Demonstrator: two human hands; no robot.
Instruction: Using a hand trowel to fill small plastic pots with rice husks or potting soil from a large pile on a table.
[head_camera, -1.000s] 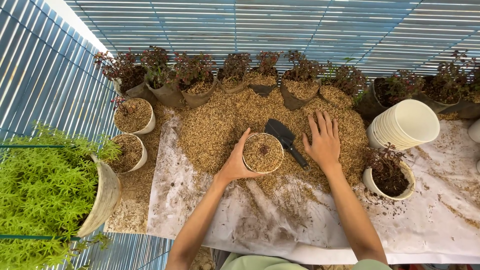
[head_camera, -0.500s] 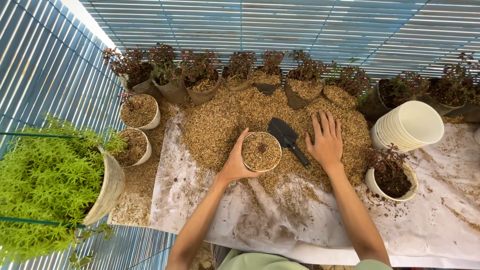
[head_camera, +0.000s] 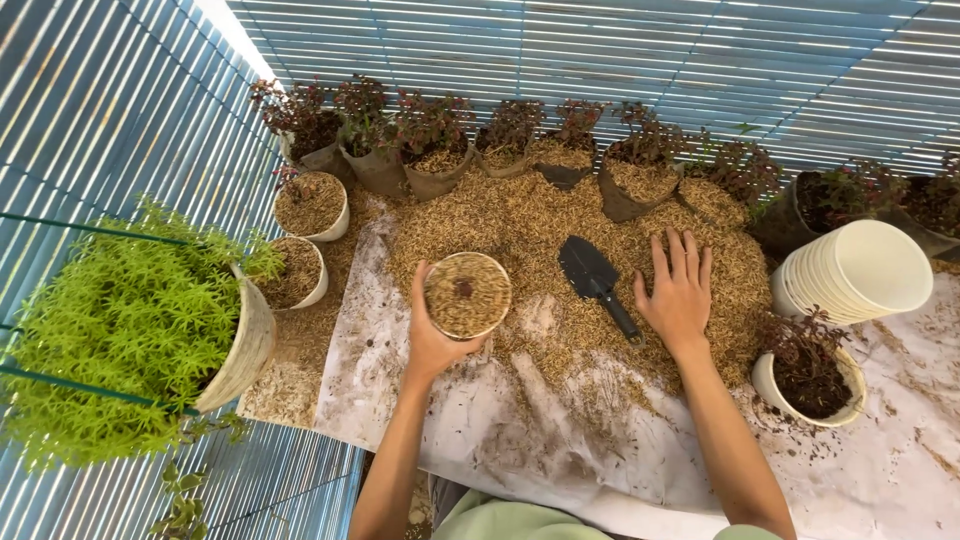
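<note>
Two hands are at work on the white sheet (head_camera: 880, 470) spread over the slatted floor, and from my seat I see both clearly. My left hand (head_camera: 432, 345) is wrapped around the near side of a small round pot (head_camera: 467, 294), thumb up along its left wall and the fingers curled under it, so it has a firm hold. The pot is filled to the brim with rice husk and sits at the near edge of the husk heap (head_camera: 540, 225), toward the sheet's left half. My right hand (head_camera: 678, 295) lies flat and fully open, fingers spread, palm down on the husk and holding nothing. Between the two hands, a black trowel (head_camera: 597, 283) lies on the heap, blade pointing away from me, its handle end just beside the right hand's thumb.

Along the far edge of the sheet stands a row of dark potted seedlings (head_camera: 430, 140). Toward the right edge lies a stack of white pots (head_camera: 860, 275) on its side, with one planted white pot (head_camera: 812, 375) near it. Off the left edge, a bushy green plant (head_camera: 120, 320) fills a woven pot.
</note>
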